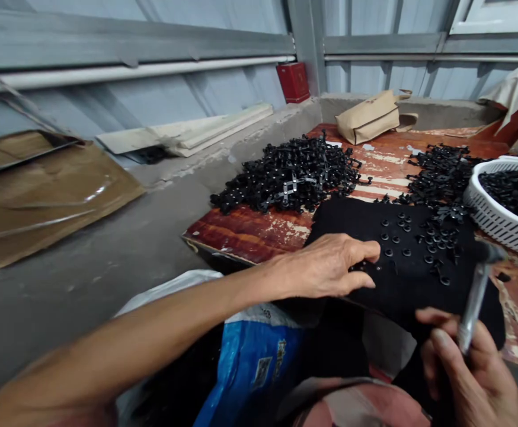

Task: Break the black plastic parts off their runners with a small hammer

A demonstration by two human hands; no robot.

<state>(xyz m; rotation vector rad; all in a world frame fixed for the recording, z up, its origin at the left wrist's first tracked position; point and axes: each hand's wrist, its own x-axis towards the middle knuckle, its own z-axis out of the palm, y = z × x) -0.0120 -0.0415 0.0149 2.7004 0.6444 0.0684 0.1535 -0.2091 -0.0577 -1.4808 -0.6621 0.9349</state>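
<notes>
My left hand (325,267) reaches over the near edge of a black cloth-like pad (348,216). Its thumb and forefinger close around a small black part (370,266) with shiny rivet dots, which lies low on the pad and is partly hidden. In my right hand (467,362) is a hammer (475,302), gripped by its metal handle, with the dark head raised above the pad's right side. Several round black pieces with short pins (396,239) lie spread across the pad, and more are clustered (439,240) to the right.
Beyond the pad, a large heap of black linkages (294,169) covers the left of the worn red board (259,234). A smaller heap (445,172) lies beside a white basket (494,207) of black parts. A blue-white sack (245,356) stands below my left arm. Farther back rests a tan bag (368,117).
</notes>
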